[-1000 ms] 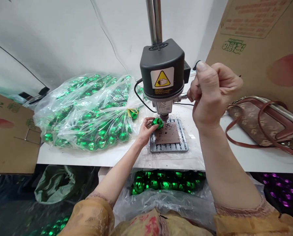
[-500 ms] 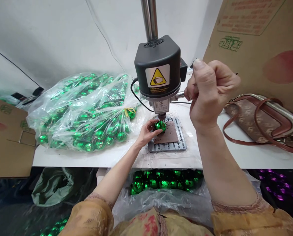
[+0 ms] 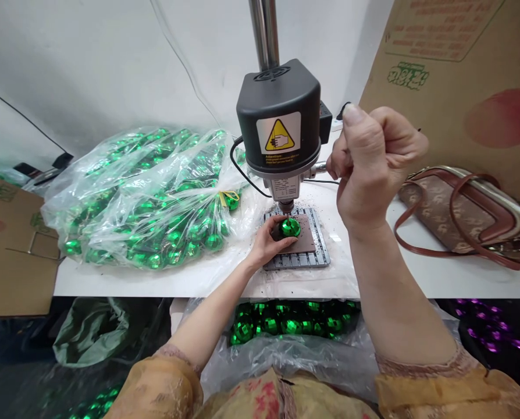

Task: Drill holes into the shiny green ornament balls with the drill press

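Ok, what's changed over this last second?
The left hand has moved the green mirrored ball rightward, keeping hold, from beside the drill press chuck to directly beneath it. The right hand stayed raised beside the drill, and the bagged green balls stayed put.

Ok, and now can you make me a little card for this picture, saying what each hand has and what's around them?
Left hand: holding a shiny green ball under the drill
Right hand: raised fist, closed around a metal lever
Machine: small drill press with a yellow warning sticker
Under the ball: slotted grey metal plate with a brown pad
Left of the machine: clear plastic bag full of green balls
Right of the machine: brown patterned handbag
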`<state>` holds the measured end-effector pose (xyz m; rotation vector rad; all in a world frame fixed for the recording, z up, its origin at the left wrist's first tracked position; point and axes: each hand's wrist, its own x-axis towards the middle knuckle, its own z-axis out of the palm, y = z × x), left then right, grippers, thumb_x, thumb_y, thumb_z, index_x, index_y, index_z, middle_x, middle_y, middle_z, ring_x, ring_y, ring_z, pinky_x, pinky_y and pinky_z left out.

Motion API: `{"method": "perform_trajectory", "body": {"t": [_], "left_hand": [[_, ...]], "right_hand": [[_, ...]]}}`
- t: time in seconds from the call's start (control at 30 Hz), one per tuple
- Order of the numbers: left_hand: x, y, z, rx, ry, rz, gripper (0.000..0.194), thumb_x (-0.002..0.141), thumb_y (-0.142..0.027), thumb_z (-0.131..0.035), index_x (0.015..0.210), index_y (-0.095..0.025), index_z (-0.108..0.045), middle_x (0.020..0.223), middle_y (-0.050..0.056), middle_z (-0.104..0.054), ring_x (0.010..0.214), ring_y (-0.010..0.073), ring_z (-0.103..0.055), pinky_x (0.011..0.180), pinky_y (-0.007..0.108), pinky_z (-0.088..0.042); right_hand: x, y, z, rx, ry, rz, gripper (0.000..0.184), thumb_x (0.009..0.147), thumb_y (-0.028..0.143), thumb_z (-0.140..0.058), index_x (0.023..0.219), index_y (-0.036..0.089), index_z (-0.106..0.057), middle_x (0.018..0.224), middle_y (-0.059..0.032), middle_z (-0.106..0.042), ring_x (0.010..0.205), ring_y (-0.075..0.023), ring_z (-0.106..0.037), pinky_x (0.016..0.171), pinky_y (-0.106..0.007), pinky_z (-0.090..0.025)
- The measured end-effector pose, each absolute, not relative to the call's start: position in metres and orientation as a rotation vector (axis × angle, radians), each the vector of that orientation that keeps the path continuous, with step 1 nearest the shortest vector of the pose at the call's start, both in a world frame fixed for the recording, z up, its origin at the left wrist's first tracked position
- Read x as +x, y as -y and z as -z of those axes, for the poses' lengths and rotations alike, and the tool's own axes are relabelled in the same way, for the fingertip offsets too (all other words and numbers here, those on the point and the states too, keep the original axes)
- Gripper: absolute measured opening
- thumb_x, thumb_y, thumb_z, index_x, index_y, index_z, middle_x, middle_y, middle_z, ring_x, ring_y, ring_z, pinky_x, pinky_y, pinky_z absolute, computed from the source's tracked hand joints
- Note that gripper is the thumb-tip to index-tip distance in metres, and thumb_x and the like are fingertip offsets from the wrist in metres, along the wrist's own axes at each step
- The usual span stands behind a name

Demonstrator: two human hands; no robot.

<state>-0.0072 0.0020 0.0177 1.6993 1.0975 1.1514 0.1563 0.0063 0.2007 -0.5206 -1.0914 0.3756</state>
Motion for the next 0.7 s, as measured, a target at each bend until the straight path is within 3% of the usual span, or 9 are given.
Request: {"method": "perform_trajectory", "body": {"t": [0.1, 0.3, 0.7], "left_hand": [[-0.007, -0.001, -0.018, 1.687, -1.102, -1.129, 0.064, 0.072, -0.05, -0.083, 0.12, -0.018, -0.059, 0.114, 0.01, -0.071, 0.108, 0.0269, -0.068, 0.101, 0.047, -0.054], [-0.008, -0.001, -0.017, 1.667, -1.083, -1.113, 0.064, 0.072, -0.048, -0.084, 0.122, -0.018, -0.057, 0.118, 0.011, -0.07, 0.109, 0.0271, -0.068, 0.101, 0.047, -0.054], [-0.011, -0.003, -0.011, 1.658, -1.064, -1.093, 0.066, 0.072, -0.046, -0.085, 0.125, -0.018, -0.056, 0.119, 0.01, -0.069, 0.112, 0.0266, -0.066, 0.103, 0.046, -0.052]], "right_hand": [[0.156, -0.005, -0.195, -0.535, 1.086, -0.347, 0.049, 0.09, 0.037, -0.059, 0.056, 0.02, -0.028, 0.048, 0.0071, -0.03, 0.042, -0.0016, -0.032, 0.045, -0.022, -0.029], [0.152, -0.002, -0.177, -0.369, 1.042, -0.278, 0.053, 0.089, 0.027, -0.06, 0.056, 0.018, -0.018, 0.047, 0.0065, -0.02, 0.04, -0.0017, -0.029, 0.044, -0.024, -0.02], [0.154, -0.005, -0.153, -0.238, 1.078, -0.207, 0.053, 0.086, 0.022, -0.059, 0.053, 0.016, -0.018, 0.046, 0.0053, -0.022, 0.039, -0.0025, -0.024, 0.043, -0.026, -0.018]]}}
